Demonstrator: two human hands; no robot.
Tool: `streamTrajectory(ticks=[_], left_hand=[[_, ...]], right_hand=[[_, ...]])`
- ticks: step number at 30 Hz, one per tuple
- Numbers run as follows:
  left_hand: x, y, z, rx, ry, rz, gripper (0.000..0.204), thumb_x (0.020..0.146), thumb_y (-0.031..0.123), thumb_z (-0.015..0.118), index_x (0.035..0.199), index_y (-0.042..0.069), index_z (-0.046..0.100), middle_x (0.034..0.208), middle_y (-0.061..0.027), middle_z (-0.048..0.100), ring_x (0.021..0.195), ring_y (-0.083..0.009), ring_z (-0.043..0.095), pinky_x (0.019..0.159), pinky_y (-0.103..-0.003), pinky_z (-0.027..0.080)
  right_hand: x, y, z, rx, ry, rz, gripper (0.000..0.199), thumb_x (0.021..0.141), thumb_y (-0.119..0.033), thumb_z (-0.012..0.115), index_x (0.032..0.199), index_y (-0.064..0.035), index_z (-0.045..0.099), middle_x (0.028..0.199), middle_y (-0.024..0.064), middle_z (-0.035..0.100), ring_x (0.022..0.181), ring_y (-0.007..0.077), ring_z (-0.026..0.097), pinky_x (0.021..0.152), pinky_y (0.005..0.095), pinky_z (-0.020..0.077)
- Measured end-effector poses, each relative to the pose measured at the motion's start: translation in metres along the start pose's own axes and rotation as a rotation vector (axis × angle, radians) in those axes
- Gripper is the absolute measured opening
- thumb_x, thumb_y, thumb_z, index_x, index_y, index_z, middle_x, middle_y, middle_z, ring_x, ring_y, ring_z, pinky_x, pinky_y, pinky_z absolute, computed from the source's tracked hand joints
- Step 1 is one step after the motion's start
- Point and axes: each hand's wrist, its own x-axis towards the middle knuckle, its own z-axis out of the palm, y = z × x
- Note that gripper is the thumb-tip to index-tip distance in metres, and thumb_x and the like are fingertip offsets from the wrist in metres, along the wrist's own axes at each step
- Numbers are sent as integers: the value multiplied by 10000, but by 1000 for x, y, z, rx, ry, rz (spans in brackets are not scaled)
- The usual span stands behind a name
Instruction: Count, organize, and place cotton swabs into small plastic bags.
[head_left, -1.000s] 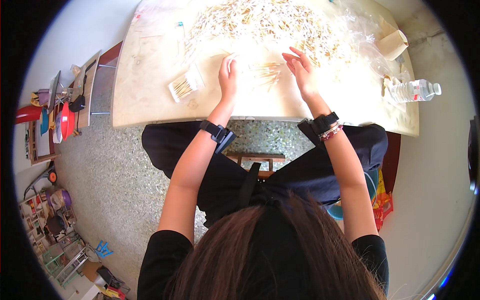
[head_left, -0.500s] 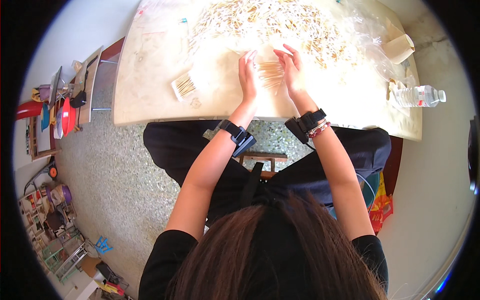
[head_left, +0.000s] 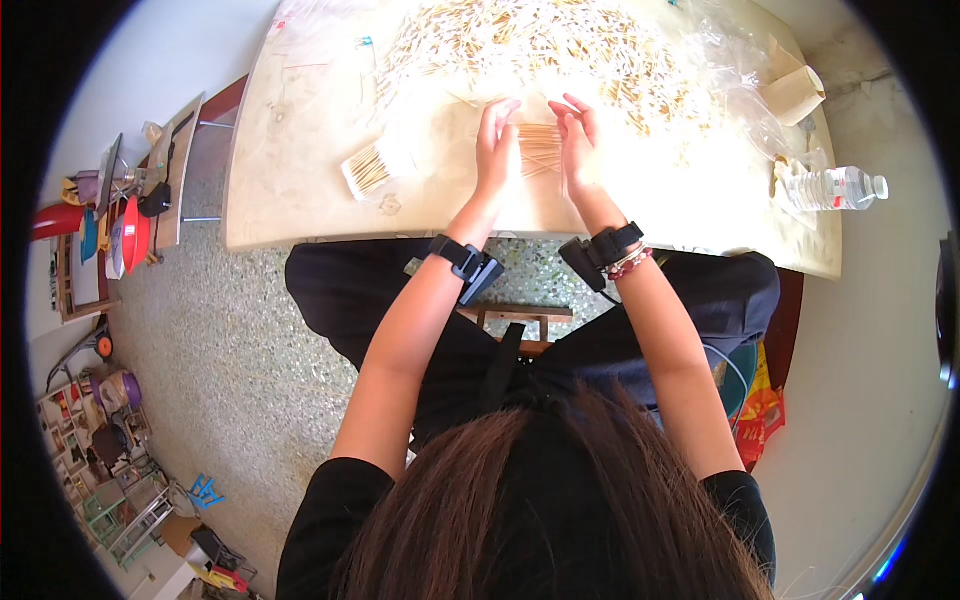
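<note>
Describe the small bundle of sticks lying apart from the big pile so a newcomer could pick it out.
Start at the pale table. Left of the left hand lies the small bundle, near the front edge. Unlike the loose pile behind, its sticks lie packed side by side.

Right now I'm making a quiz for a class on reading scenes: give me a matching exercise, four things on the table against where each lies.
Things:
1. water bottle
2. packed stick bundle
3. loose stick pile
4. stick bunch

Places:
A. between the left hand and right hand
B. spread over the table's far side
C. on its side near the table's right edge
D. left of the hands, near the front edge

Pairs: 1-C, 2-D, 3-B, 4-A
</note>
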Motion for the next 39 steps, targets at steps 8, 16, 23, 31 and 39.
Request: streamTrajectory(ticks=[8, 16, 23, 31, 39], left_hand=[[-29, 29, -22, 843, -417, 423, 457, 796, 41, 556, 1243, 35, 455, 1328, -190, 389, 1292, -365, 298, 1029, -423, 303], [-36, 23, -13, 946, -232, 496, 195, 725, 56, 667, 914, 100, 646, 1162, -106, 537, 1143, -312, 469, 924, -413, 394], [-37, 27, -5, 981, -219, 519, 94, 739, 41, 631, 814, 49, 575, 1119, -117, 525, 1129, -312, 464, 944, -429, 355], [-53, 35, 4, 1105, -225, 497, 220, 703, 70, 653, 891, 39, 543, 1123, -167, 493, 1160, -344, 418, 955, -456, 321], [-45, 31, 1, 1051, -85, 428, 419, 700, 116, 688, 1076, 50, 515, 1158, -155, 473, 1122, -328, 430, 927, -448, 328]], right_hand=[[-34, -43, -43, -894, -331, -177, 428, 760, -70, 635, 1159, -51, 482, 861, 94, 585, 755, 186, 582, 672, 288, 487], [-53, -41, -33, -936, -268, -180, 573, 706, 12, 595, 1240, -107, 424, 728, 73, 558, 590, 173, 564, 574, 291, 480], [-50, -38, -41, -977, -183, -231, 650, 695, 27, 588, 1290, -135, 385, 666, 64, 548, 581, 181, 568, 569, 298, 481], [-50, -44, -44, -1105, -217, -319, 756, 700, 9, 608, 1369, -166, 301, 660, 63, 545, 578, 190, 569, 560, 311, 484], [-50, -39, -45, -1181, -216, -248, 821, 673, 43, 564, 1398, -182, 251, 619, 70, 562, 554, 216, 577, 543, 320, 487]])
